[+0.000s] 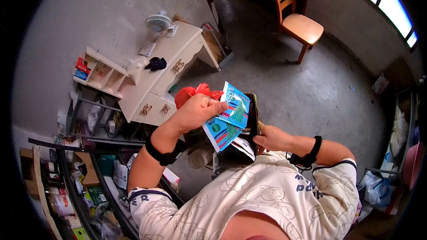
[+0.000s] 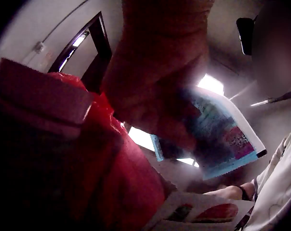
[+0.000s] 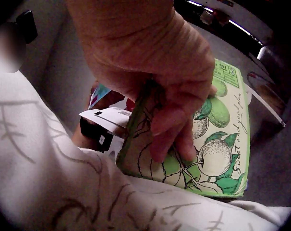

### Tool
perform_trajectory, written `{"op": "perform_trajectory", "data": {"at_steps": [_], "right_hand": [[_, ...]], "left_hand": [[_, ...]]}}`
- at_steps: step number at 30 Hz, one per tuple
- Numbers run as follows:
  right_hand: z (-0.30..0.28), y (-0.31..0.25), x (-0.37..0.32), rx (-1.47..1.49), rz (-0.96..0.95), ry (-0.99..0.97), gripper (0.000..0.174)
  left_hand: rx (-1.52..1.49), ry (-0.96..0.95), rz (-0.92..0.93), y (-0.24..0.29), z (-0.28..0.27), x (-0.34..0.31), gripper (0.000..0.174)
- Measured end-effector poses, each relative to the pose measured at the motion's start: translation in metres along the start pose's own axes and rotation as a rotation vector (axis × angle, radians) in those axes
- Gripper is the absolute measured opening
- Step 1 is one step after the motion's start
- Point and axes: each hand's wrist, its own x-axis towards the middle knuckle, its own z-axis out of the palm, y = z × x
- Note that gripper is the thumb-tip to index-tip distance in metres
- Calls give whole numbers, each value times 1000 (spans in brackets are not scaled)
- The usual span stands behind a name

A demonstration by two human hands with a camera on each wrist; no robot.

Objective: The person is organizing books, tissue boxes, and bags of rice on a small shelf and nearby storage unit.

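Note:
Two blue packets (image 1: 235,111) with green print are pinched between the thumb and fingers of the left hand (image 1: 198,113), fanned one over the other. A crumpled red plastic bag (image 1: 187,94) lies beside that hand, and fills much of the left wrist view (image 2: 121,178). The right hand (image 1: 276,138) grips the edge of a box held against the body; in the right wrist view the box (image 3: 217,159) is green and cream with drawn fruit, the fingers bent over its side. White papers (image 1: 244,147) stick out of the box below the packets.
A white desk (image 1: 155,80) with a fan (image 1: 158,22) and dark cloth stands at the upper left. A wooden chair (image 1: 302,29) is at the upper right. Cluttered shelves (image 1: 95,186) fill the lower left; a rack with bags (image 1: 376,189) stands at the right.

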Motion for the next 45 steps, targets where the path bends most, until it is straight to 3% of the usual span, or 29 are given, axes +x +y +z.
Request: {"op": "perform_trajectory", "data": {"at_steps": [16,45], "right_hand": [[4,11,3,43,-41,-5,46],[9,9,-3,39,-26,-28,48]], "left_hand": [[143,-173,39,-3,-10,-12,22],[-31,-58,68,-27,-14,-35,17]]}}
